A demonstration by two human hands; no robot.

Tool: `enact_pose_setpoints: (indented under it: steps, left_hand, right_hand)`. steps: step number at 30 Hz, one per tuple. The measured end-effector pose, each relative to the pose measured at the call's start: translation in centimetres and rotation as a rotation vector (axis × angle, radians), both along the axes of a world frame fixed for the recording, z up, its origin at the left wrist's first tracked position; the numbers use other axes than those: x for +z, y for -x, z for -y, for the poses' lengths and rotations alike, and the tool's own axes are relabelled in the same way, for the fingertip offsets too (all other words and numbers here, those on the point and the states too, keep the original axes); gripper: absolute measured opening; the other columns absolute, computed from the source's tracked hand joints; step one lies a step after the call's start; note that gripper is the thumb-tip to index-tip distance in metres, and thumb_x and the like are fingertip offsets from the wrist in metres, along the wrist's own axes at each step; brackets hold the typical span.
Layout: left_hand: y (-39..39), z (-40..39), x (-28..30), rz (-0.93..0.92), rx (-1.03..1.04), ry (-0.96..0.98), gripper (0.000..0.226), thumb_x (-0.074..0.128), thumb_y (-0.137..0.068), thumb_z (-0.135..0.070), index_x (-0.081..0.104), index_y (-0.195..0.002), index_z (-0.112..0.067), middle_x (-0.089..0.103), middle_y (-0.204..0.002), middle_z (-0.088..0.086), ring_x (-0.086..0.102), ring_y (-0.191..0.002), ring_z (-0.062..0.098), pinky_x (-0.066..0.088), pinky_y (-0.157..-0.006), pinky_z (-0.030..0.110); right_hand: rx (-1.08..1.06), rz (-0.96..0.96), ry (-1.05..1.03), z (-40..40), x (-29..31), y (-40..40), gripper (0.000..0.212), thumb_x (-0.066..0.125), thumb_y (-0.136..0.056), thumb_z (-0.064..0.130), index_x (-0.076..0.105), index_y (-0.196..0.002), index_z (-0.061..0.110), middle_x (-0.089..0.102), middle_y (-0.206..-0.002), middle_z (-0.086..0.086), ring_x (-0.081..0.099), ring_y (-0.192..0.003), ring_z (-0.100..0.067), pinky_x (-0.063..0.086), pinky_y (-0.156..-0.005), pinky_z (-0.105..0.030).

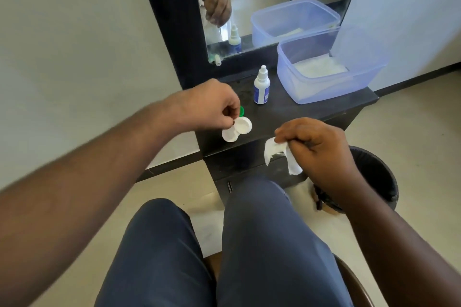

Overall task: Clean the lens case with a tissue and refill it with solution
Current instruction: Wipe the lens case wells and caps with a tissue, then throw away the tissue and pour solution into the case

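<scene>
A white lens case with two round wells sits over the dark counter, pinched at its middle by my left hand. A green cap peeks out just behind those fingers. My right hand hovers off the counter's front edge, closed around a crumpled white tissue. The small white solution bottle with a blue label stands upright behind the case, its cap on.
A translucent blue plastic box holding white tissues stands at the counter's right back. A mirror rises behind. A black waste bin sits on the floor at the right, below my right hand. My knees are beneath the counter's front.
</scene>
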State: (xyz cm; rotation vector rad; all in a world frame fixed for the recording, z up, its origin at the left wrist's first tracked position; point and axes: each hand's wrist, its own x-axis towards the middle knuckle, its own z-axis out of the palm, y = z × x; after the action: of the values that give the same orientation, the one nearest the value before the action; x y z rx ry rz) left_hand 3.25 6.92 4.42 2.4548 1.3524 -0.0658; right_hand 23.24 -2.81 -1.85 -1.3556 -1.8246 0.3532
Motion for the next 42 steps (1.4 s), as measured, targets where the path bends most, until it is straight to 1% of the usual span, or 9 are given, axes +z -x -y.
enact_pose_setpoints:
  steps: [5, 11, 18, 21, 26, 31, 34, 38, 42]
  left_hand:
    - [-1.5, -3.3, 0.2, -0.213, -0.100, 0.091, 0.006, 0.067, -0.083, -0.014, 0.071, -0.087, -0.018, 0.068, -0.083, -0.003, 0.066, -0.069, 0.012, 0.055, -0.057, 0.019]
    - [-2.6, -4.5, -0.2, -0.263, -0.108, 0.132, 0.009, 0.067, -0.085, -0.016, 0.072, -0.091, -0.018, 0.069, -0.084, -0.005, 0.062, -0.063, 0.005, 0.051, -0.051, 0.012]
    - [-2.5, -3.8, 1.0, -0.161, -0.115, 0.077, 0.007, 0.069, -0.081, -0.014, 0.073, -0.083, -0.020, 0.070, -0.079, -0.010, 0.065, -0.071, 0.005, 0.057, -0.068, 0.025]
    - [-4.0, -1.7, 1.4, -0.076, -0.178, 0.042, 0.008, 0.069, -0.079, -0.016, 0.072, -0.077, -0.023, 0.067, -0.071, -0.013, 0.063, -0.068, 0.002, 0.051, -0.065, 0.020]
    - [-10.3, 1.6, -1.7, 0.123, -0.279, -0.013, 0.011, 0.061, -0.082, -0.018, 0.071, -0.084, -0.020, 0.069, -0.081, -0.008, 0.062, -0.076, 0.011, 0.052, -0.075, 0.033]
    - [-17.6, 2.2, -6.9, 0.211, -0.379, -0.167, 0.020, 0.050, -0.090, -0.018, 0.068, -0.087, -0.010, 0.064, -0.084, 0.005, 0.060, -0.079, 0.024, 0.052, -0.071, 0.043]
    - [-21.1, 1.8, -9.6, 0.232, -0.466, -0.287, 0.018, 0.052, -0.092, -0.015, 0.068, -0.091, -0.007, 0.061, -0.086, 0.006, 0.057, -0.080, 0.021, 0.054, -0.069, 0.039]
    - [-25.2, 0.7, -12.5, 0.167, -0.600, -0.391, 0.013, 0.057, -0.088, -0.012, 0.066, -0.098, -0.012, 0.060, -0.096, 0.003, 0.055, -0.092, 0.018, 0.051, -0.080, 0.028]
    - [-28.1, -1.3, -14.6, 0.050, -0.662, -0.418, 0.020, 0.058, -0.085, -0.005, 0.065, -0.104, -0.010, 0.061, -0.107, 0.007, 0.054, -0.104, 0.022, 0.047, -0.092, 0.030]
  right_hand:
    - [-0.011, -0.009, 0.002, -0.2, -1.8, -0.2, 0.024, 0.057, -0.078, -0.008, 0.075, -0.082, 0.008, 0.064, -0.092, 0.007, 0.061, -0.083, 0.001, 0.042, -0.083, -0.001]
    - [-0.014, 0.004, 0.011, -0.7, -2.7, -0.9, 0.025, 0.053, -0.078, -0.002, 0.075, -0.081, 0.009, 0.061, -0.091, 0.011, 0.056, -0.083, 0.009, 0.041, -0.083, 0.001]
    - [-0.036, -0.014, -0.006, -1.2, -3.0, -3.1, 0.021, 0.059, -0.079, -0.006, 0.075, -0.084, 0.007, 0.066, -0.094, 0.005, 0.056, -0.088, 0.009, 0.045, -0.082, -0.003]
    - [-0.071, -0.004, 0.007, -0.9, -3.2, -4.6, 0.022, 0.061, -0.079, -0.010, 0.074, -0.085, 0.007, 0.066, -0.095, 0.005, 0.061, -0.084, 0.004, 0.045, -0.082, -0.004]
    - [-0.159, -0.033, 0.013, -0.4, -4.0, -8.7, 0.021, 0.058, -0.078, -0.004, 0.075, -0.083, 0.008, 0.069, -0.093, 0.003, 0.061, -0.090, -0.004, 0.047, -0.084, -0.008]
    - [-0.325, -0.091, 0.162, 0.1, -7.4, -15.2, 0.026, 0.060, -0.078, -0.010, 0.075, -0.086, 0.010, 0.071, -0.092, 0.005, 0.064, -0.088, -0.005, 0.048, -0.084, -0.011]
    - [-0.447, -0.200, 0.272, 0.1, -10.7, -19.1, 0.024, 0.060, -0.081, -0.007, 0.075, -0.088, 0.011, 0.073, -0.093, 0.000, 0.066, -0.084, -0.007, 0.049, -0.080, -0.013]
    - [-0.558, -0.131, 0.409, -0.3, -15.6, -23.0, 0.017, 0.062, -0.084, 0.002, 0.075, -0.091, 0.012, 0.072, -0.088, -0.002, 0.067, -0.080, -0.017, 0.054, -0.079, -0.033]
    - [-0.602, -0.067, 0.555, -0.8, -19.2, -25.8, 0.018, 0.058, -0.087, 0.007, 0.074, -0.095, 0.012, 0.073, -0.096, -0.003, 0.067, -0.082, -0.020, 0.054, -0.077, -0.034]
